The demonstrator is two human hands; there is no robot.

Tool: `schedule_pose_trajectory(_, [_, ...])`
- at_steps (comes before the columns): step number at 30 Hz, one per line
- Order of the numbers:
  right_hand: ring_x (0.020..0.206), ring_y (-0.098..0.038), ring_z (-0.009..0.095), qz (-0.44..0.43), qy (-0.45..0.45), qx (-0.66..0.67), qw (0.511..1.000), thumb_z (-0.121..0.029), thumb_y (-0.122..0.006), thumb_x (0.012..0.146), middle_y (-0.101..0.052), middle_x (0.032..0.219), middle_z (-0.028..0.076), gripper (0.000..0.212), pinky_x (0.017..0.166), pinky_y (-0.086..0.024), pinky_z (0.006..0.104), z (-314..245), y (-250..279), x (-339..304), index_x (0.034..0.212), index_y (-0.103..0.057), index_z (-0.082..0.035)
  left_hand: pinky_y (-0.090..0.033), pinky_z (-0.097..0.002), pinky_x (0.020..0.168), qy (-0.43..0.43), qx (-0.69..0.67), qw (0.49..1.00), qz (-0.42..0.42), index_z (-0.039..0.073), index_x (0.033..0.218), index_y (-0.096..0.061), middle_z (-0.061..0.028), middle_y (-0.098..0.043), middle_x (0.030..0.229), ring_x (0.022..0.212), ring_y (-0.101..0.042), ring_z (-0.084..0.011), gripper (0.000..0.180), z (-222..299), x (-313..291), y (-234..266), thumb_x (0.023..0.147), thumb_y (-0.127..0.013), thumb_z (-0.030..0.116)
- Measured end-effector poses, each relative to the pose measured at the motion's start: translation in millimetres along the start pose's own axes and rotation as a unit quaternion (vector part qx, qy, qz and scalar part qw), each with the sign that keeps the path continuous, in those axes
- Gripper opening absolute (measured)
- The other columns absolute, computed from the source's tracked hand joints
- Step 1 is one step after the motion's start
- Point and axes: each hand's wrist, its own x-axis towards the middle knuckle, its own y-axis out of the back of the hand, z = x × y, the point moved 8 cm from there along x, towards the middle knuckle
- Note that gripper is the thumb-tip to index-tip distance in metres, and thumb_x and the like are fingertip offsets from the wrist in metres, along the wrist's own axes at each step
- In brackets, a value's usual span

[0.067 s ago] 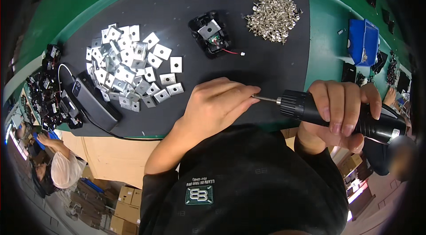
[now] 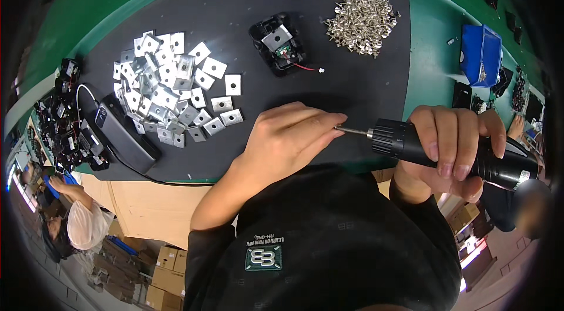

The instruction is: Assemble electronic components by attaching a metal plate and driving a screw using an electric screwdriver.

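In my right hand [image 2: 449, 143] is a black electric screwdriver [image 2: 395, 138], its thin metal bit pointing left. My left hand [image 2: 294, 138] is closed in a pinch at the tip of that bit; whatever sits between the fingertips is too small and hidden to make out. Beyond my hands, a black plastic housing [image 2: 275, 63] lies on the dark mat, with a square metal plate [image 2: 277, 38], a small green circuit board and a red wire ending in a white connector. A heap of small screws [image 2: 361, 17] spreads at the far right of the mat.
Many square metal plates with holes [image 2: 167, 98] are piled on the mat's left side. Left of them lie a black power bank [image 2: 126, 135] with a cable and a stack of black housings [image 2: 59, 123]. A blue bin [image 2: 480, 55] stands at the right. Other people sit nearby.
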Motion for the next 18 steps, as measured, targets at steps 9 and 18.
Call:
schedule_pose_trajectory(9, [0.067, -0.054, 0.008, 0.014, -0.005, -0.002, 1.000, -0.011, -0.077, 0.076, -0.055, 0.073, -0.006, 0.041, 0.069, -0.042, 0.0238, 3.0, 3.7, 1.2, 0.109, -0.052, -0.019, -0.050, -0.0289, 0.058, 0.009, -0.041, 0.999, -0.002, -0.002, 0.092, -0.070, -0.0105, -0.069, 0.078, 0.064, -0.065, -0.0213, 0.017, -6.3, -2.7, -1.6, 0.075, -0.071, 0.003])
schedule_pose_trajectory(18, [0.067, -0.054, 0.008, 0.014, 0.003, 0.007, 1.000, -0.012, -0.076, 0.076, -0.056, 0.074, -0.006, 0.041, 0.070, -0.041, 0.0245, 2.0, 2.4, 5.0, 0.109, -0.052, -0.018, -0.051, -0.0288, 0.059, 0.012, -0.037, 0.999, -0.004, -0.001, 0.092, -0.070, -0.0111, -0.069, 0.079, 0.066, -0.066, -0.0215, 0.016, -10.1, 1.0, -1.8, 0.077, -0.070, 0.003])
